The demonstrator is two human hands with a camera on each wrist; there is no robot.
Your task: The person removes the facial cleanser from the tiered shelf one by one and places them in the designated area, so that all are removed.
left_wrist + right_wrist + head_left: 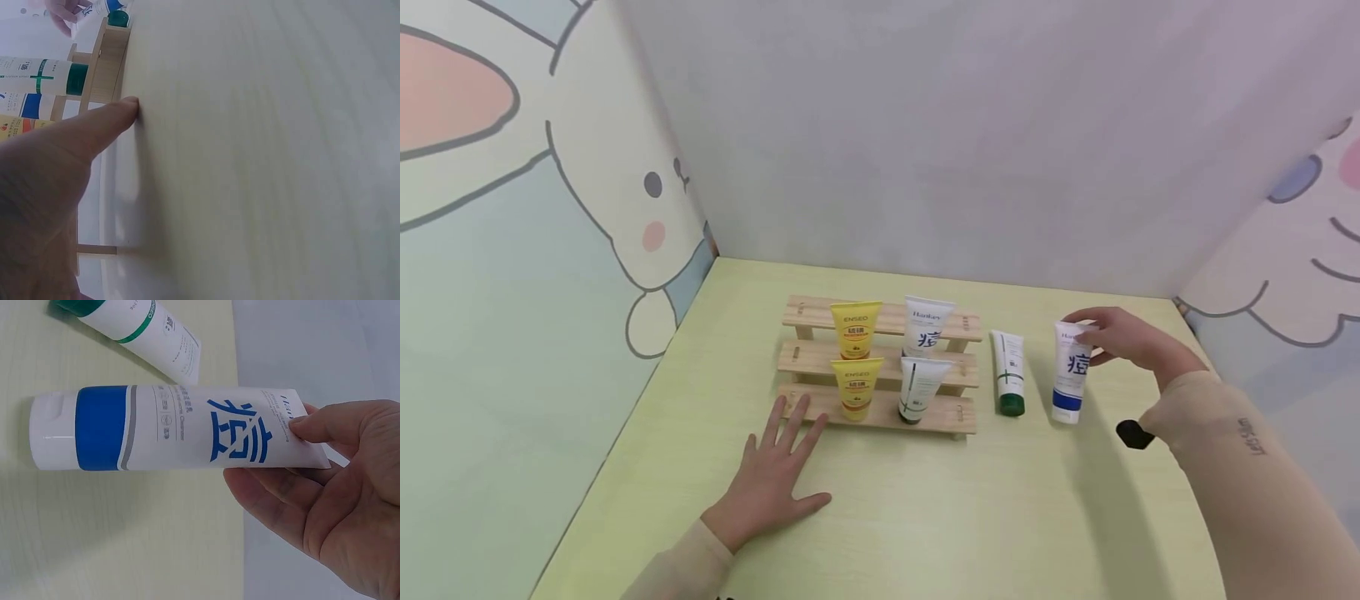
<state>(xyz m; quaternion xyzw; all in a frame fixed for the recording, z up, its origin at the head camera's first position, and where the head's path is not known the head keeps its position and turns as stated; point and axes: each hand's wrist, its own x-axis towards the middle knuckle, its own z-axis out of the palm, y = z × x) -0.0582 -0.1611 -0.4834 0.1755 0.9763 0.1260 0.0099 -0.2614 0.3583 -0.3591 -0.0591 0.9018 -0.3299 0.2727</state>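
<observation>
Wooden rack [880,412], 3 tiers, taken as landmark. 4 tubes are stood cap-down on it, presumably because a flat cap gives a steadier base than a crimped end: a front yellow tube [856,390] and a green-striped tube [922,390] on the lowest tier, with a rear yellow tube [855,329] and a rear blue-lettered tube [927,325] behind them. Bases of the rear 2 are hidden; the middle tier is inferred. By the stepped form, the rear labels are probably kept visible above the front row. Just right of the rack, a green-capped tube [1010,371] is laid on the tabletop [880,517], cap toward the near side. Farther right of the rack, a blue-banded tube [1070,383] is held by the right hand [1116,337], cap end pointing nearward; whether the cap is clear of the tabletop cannot be told. The hand is partly closed: the flat end is pinched between thumb and curled fingers, likely chosen as the thinnest part, and the cap is left free. At the rack's near-left corner, the left hand [771,483] is held with fingers spread and nearly straight, nothing grasped; contact with the rack cannot be confirmed.
</observation>
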